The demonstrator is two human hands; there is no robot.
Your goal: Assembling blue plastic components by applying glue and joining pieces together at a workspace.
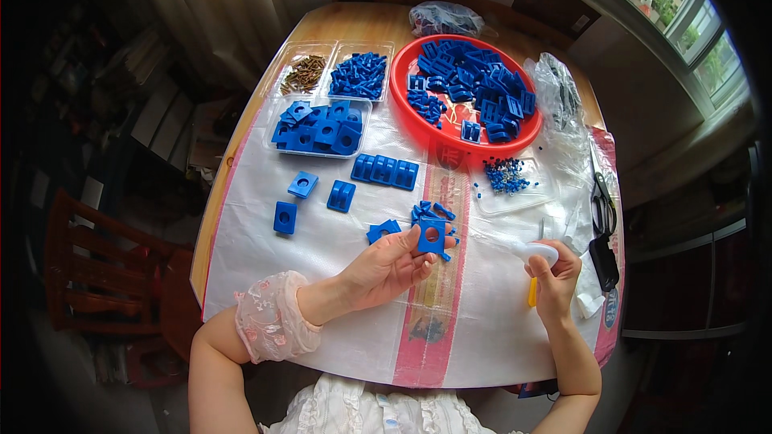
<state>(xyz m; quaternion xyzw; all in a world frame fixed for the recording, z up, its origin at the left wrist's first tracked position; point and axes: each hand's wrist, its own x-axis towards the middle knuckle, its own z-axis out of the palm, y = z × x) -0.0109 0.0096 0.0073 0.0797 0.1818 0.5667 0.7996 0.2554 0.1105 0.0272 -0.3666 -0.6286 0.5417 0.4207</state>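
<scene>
A blue square piece with a round hole (432, 235) is being pinched between the fingertips of the left hand (386, 267), near the middle of the white sheet (338, 289). A white and yellow tool (534, 261) is being gripped in the closed right hand (555, 277), well to the right. Loose blue parts (434, 213) are lying just beyond the piece, with a red basin (450, 138) farther off.

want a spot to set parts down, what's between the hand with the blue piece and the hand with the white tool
Between left hand and right hand, the head view shows only bare white sheet.
</scene>
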